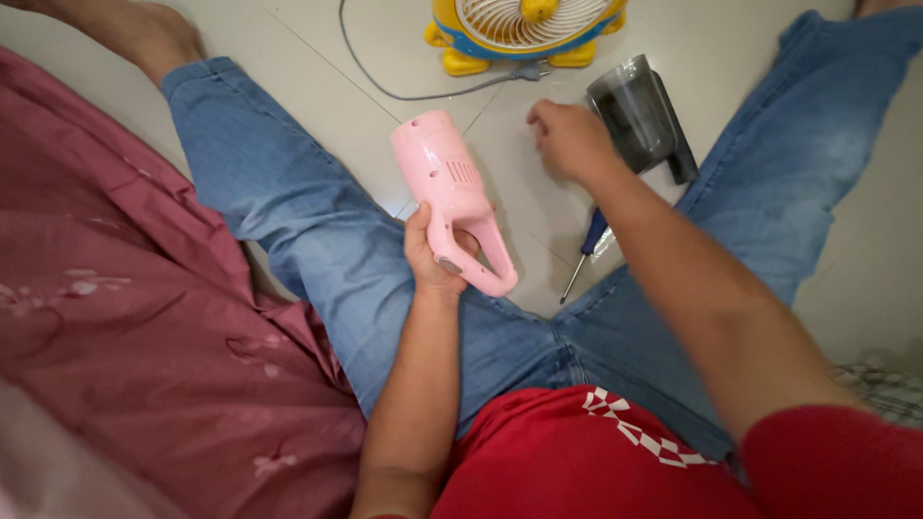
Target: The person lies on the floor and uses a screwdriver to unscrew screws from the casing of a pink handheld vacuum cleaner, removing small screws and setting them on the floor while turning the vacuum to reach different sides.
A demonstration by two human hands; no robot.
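Observation:
My left hand [435, 252] grips the loop handle of a pink handheld vacuum body [450, 192], holding it up over my left thigh with its round end pointing away from me. My right hand [569, 139] reaches forward over the tiled floor, fingers curled loosely with nothing visibly in them. It hovers just left of a smoky grey transparent dust cup [636, 115] lying on the floor. A screwdriver [586, 252] with a blue handle lies on the floor between my legs, partly under my right forearm.
I sit on a pale tiled floor [356, 67] with legs in blue jeans spread apart. A yellow and blue small fan [524, 29] stands at the top, its grey cable [423, 91] curving across the tiles. A pink patterned cloth [125, 317] covers the left side.

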